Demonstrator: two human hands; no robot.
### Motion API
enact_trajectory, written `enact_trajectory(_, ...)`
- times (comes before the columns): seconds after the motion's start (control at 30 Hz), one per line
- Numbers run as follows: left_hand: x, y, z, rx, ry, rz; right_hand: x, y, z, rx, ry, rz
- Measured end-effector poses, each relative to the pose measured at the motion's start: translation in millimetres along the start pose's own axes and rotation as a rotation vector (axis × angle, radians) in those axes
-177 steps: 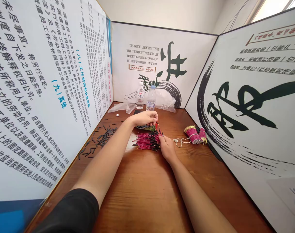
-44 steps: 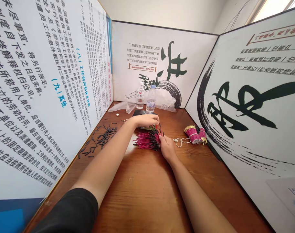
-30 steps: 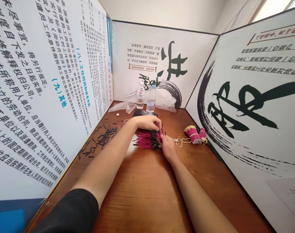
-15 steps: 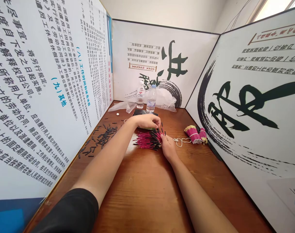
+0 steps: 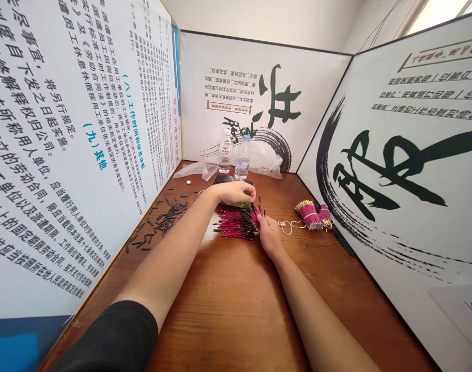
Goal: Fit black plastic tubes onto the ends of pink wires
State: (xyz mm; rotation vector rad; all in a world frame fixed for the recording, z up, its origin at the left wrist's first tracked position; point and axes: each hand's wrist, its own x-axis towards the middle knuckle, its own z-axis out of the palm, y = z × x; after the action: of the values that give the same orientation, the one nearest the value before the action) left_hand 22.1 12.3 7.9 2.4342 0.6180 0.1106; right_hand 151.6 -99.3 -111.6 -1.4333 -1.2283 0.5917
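Note:
My right hand (image 5: 270,233) is closed round a few thin pink wires (image 5: 260,208) with black ends, which fan upward from its fingertips. Just above them, my left hand (image 5: 239,192) is bent over in a pinch, its fingertips close to the wire ends. Whatever lies between those fingertips is too small to make out. Beside my right hand, a pile of pink wires with black tips (image 5: 232,225) lies on the brown wooden table (image 5: 224,299). Small black tubes (image 5: 172,217) are scattered left of my left forearm, which hides part of the table.
Two banded bundles, a larger pink wire bundle (image 5: 308,215) and a smaller wire bundle (image 5: 325,216), lie at the right by white rubber bands (image 5: 286,226). A clear bottle (image 5: 225,152), a blue-capped bottle (image 5: 242,159) and plastic bags (image 5: 272,166) stand behind. Printed panels (image 5: 228,57) enclose the table.
My left hand's fingertips have shifted very slightly up and left. My right hand and the wires in it look the same.

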Motion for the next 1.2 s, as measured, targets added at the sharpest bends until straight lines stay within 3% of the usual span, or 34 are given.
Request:
enact_trajectory(0.77, -1.6, 2.6, -1.3, 0.031, 0.030, -0.046, -0.4, -0.1, 0.3, 0.001, -0.012, 0.014)
enact_trajectory(1.2, -4.7, 3.7, -3.1, 0.036, -0.072, -0.051, -0.1, 1.8, 0.5, 0.022, -0.021, 0.019)
